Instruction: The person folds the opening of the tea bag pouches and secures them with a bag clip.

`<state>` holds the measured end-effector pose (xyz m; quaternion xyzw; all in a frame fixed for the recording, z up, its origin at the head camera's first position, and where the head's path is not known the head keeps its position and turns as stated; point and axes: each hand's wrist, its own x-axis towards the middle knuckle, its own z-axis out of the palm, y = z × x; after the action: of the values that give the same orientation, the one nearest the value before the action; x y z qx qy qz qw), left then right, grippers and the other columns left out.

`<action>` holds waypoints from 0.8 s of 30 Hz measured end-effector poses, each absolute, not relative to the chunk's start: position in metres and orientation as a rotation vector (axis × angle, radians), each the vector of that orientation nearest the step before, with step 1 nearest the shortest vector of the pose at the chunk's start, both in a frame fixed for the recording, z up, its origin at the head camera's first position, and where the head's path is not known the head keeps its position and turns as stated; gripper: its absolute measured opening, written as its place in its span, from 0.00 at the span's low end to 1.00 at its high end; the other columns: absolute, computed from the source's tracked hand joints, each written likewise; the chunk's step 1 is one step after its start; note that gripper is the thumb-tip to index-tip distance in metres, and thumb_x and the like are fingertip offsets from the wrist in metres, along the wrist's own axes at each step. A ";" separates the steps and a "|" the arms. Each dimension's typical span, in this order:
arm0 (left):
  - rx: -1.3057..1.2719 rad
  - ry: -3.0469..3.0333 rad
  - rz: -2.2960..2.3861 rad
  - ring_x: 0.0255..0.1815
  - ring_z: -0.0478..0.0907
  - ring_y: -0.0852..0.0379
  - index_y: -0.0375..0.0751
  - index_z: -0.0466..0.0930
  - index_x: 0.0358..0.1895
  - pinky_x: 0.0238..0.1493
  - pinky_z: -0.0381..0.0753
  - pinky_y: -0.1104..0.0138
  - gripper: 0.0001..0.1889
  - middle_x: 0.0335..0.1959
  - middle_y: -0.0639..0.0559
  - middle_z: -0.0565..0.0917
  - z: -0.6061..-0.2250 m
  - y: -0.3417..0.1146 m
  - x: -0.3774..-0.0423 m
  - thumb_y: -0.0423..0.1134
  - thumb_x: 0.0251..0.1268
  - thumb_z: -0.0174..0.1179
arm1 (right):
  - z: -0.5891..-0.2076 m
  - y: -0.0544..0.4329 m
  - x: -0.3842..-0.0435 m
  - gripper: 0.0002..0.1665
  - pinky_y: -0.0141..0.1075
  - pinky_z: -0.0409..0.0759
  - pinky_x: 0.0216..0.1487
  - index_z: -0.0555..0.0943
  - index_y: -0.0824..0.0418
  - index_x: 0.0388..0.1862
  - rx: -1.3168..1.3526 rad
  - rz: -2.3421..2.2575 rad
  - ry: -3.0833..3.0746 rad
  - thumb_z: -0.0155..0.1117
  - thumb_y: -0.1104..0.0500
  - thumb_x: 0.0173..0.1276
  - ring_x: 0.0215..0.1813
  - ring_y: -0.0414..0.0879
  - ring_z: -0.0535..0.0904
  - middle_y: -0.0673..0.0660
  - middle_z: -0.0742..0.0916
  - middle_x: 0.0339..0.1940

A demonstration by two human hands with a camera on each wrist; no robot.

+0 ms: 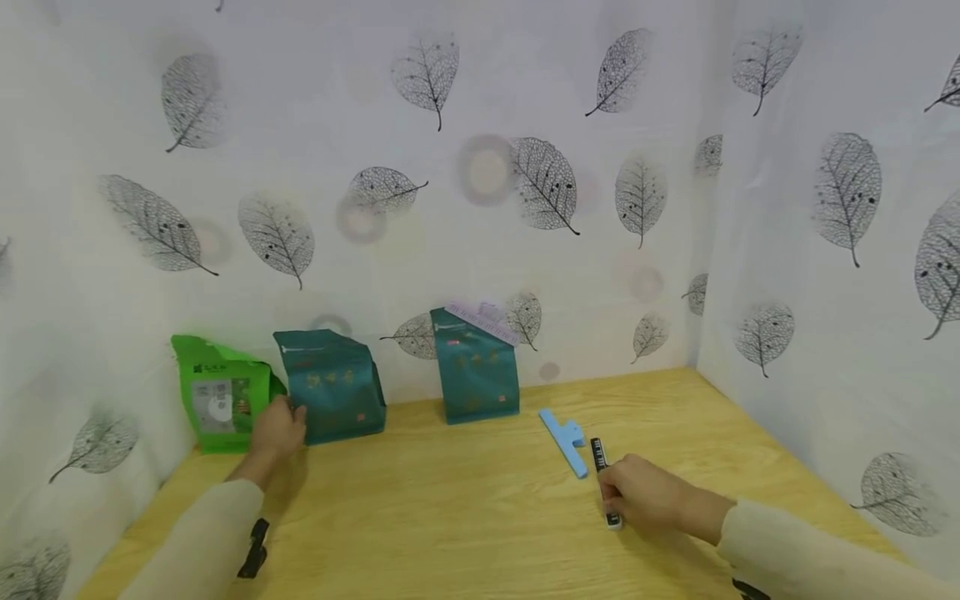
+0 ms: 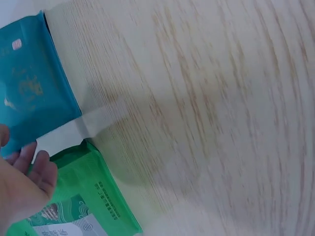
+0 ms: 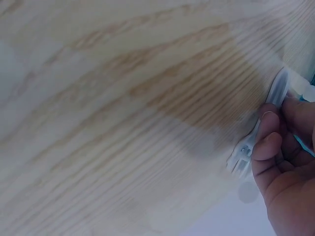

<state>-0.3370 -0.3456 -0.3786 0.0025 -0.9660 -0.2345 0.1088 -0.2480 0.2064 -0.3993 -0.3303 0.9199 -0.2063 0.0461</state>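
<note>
My left hand (image 1: 277, 429) is at the gap between a bright green bag (image 1: 217, 367) and a dark teal bag (image 1: 333, 387). In the left wrist view its fingers are loosely bent near both bags, with nothing seen held between them; whether they touch a bag I cannot tell. At the right, my right hand (image 1: 648, 492) grips a bag clip (image 1: 598, 454) with a black printed face, low over the table. Its pale underside and hinge show in the right wrist view, pinched between thumb and fingers. Beside it lies a light blue bag clip (image 1: 562, 442).
Another teal bag (image 1: 476, 379) stands against the back wall, with a lilac clip (image 1: 483, 321) across its slanted top. The wooden table (image 1: 420, 517) meets leaf-patterned white walls (image 1: 480, 250) at the back and sides.
</note>
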 end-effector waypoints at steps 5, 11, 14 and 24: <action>-0.074 -2.746 -0.642 0.40 0.77 0.33 0.20 0.70 0.46 0.41 0.76 0.45 0.17 0.39 0.26 0.77 -0.380 -0.352 -0.337 0.37 0.79 0.44 | -0.398 0.207 -0.246 0.12 0.25 0.74 0.25 0.79 0.54 0.24 -1.077 -0.616 2.798 0.68 0.64 0.67 0.23 0.28 0.70 0.40 0.81 0.22; -0.207 -2.681 -0.550 0.59 0.69 0.20 0.21 0.75 0.39 0.58 0.71 0.36 0.14 0.59 0.15 0.70 -0.377 -0.353 -0.336 0.35 0.75 0.51 | -0.397 0.206 -0.242 0.11 0.24 0.75 0.26 0.80 0.54 0.24 -1.088 -0.626 2.768 0.70 0.63 0.64 0.23 0.27 0.72 0.39 0.82 0.22; -0.214 -2.698 -0.544 0.60 0.68 0.19 0.21 0.76 0.40 0.59 0.70 0.35 0.14 0.61 0.15 0.68 -0.375 -0.353 -0.332 0.35 0.74 0.53 | -0.398 0.205 -0.241 0.11 0.24 0.74 0.24 0.80 0.54 0.23 -1.096 -0.628 2.757 0.71 0.63 0.63 0.22 0.26 0.71 0.38 0.81 0.20; -0.235 -2.668 -0.546 0.29 0.76 0.47 0.30 0.76 0.30 0.38 0.78 0.46 0.11 0.40 0.27 0.81 -0.376 -0.357 -0.317 0.34 0.70 0.58 | -0.398 0.199 -0.238 0.12 0.23 0.73 0.23 0.80 0.54 0.22 -1.129 -0.612 2.756 0.72 0.63 0.62 0.21 0.26 0.71 0.39 0.81 0.19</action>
<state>-0.3167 -0.3575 -0.3763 -0.0841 -0.9558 -0.1957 0.2028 -0.2375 0.1989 -0.3982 -0.3708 0.9053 -0.2010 0.0508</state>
